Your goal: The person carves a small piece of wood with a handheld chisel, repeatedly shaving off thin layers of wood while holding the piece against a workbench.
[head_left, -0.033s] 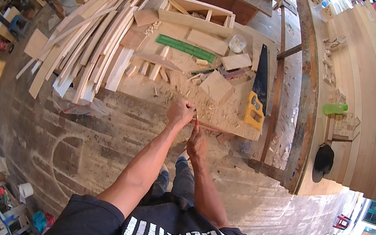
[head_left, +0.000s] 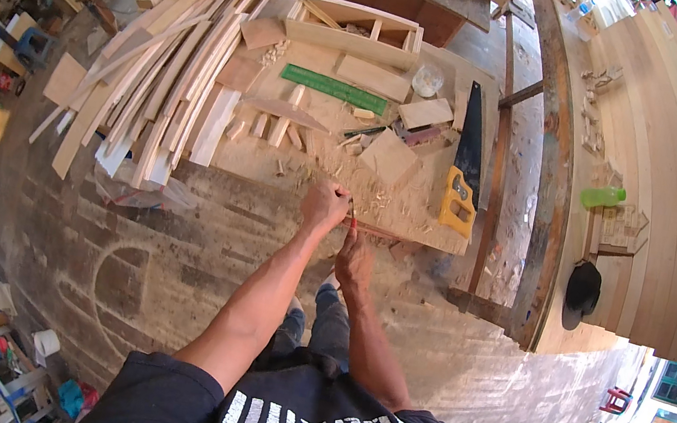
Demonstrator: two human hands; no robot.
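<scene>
My left hand (head_left: 326,206) is closed at the near edge of the wooden work board (head_left: 248,161), its fingers curled around something too small to make out. Just right of it and a little nearer, my right hand (head_left: 355,260) grips a thin tool with a red end (head_left: 353,225); a narrow dark part points up toward the left fingertips. Its exact kind cannot be made out. Wood shavings (head_left: 376,205) lie on the board beyond both hands. A square wooden piece (head_left: 391,156) and small wood blocks (head_left: 278,130) rest farther back.
A yellow-handled handsaw (head_left: 459,201) lies along the board's right side. Behind are a green ruler (head_left: 333,88), a clear jar (head_left: 427,79) and a wooden frame box (head_left: 352,30). Long wood strips (head_left: 174,65) are piled left. A bench (head_left: 562,332) at right holds a black cap (head_left: 583,295) and green bottle (head_left: 602,196).
</scene>
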